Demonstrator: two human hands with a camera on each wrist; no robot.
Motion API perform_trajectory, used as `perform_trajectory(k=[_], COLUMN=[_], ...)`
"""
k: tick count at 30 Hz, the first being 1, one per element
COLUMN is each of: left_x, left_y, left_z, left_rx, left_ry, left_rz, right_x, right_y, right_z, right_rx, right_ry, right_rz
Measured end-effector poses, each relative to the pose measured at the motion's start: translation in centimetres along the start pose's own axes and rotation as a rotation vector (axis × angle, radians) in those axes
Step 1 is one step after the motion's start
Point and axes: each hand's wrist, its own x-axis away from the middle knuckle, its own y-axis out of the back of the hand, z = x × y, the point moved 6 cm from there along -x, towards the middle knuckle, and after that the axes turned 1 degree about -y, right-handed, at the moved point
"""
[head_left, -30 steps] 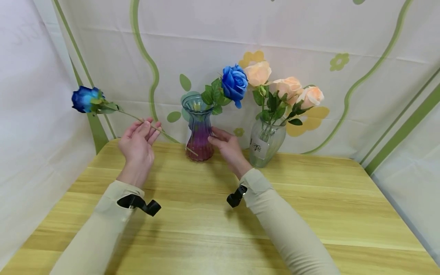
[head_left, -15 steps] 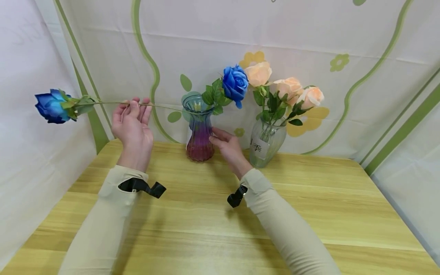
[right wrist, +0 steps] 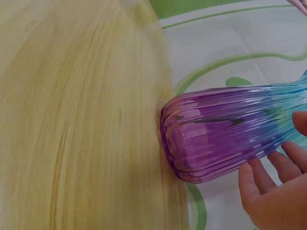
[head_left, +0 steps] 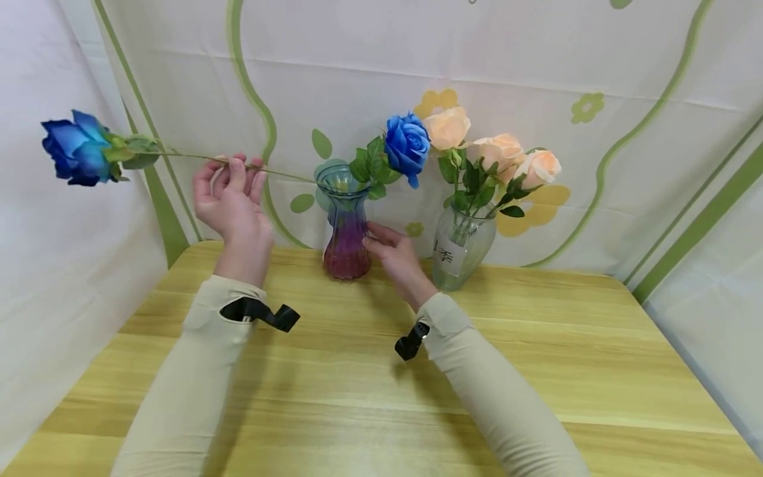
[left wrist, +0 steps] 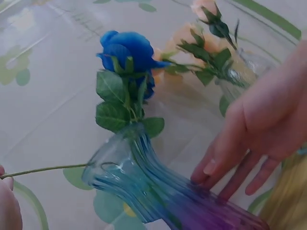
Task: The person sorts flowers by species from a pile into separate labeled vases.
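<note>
My left hand pinches the thin stem of a blue rose, which lies nearly level with its bloom far to the left. The stem's other end reaches the rim of a ribbed glass vase, blue-green above and purple-red below; how far inside it lies I cannot tell. A second blue rose stands in that vase, leaning right. With fairly straight fingers, my right hand touches the vase's right side. In the right wrist view the thumb overlaps the glass, while the fingertips meet its lower side.
A clear glass vase with a paper label holds several peach roses to the right, close to my right hand. Both vases stand near the back edge of the wooden table, against a printed cloth backdrop.
My left hand has risen, bringing the stem's end from in front of the vase up to its rim. The held rose's bloom has swung left and upward. My right hand and the vase stay put.
</note>
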Motion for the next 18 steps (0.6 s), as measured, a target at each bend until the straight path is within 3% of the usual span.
perform_trajectory(k=[6, 18], left_x=[0.5, 1.1], left_y=[-1.1, -1.0], left_z=[1.9, 6.5], left_rx=[-0.12, -0.253], left_ry=[-0.059, -0.013], left_rz=[0.032, 0.013], right_x=[0.0, 0.0], right_y=[0.4, 0.2], right_z=[-0.1, 0.3], right_rx=[0.014, 0.028], right_ry=[-0.003, 0.008], right_rz=[-0.003, 0.006])
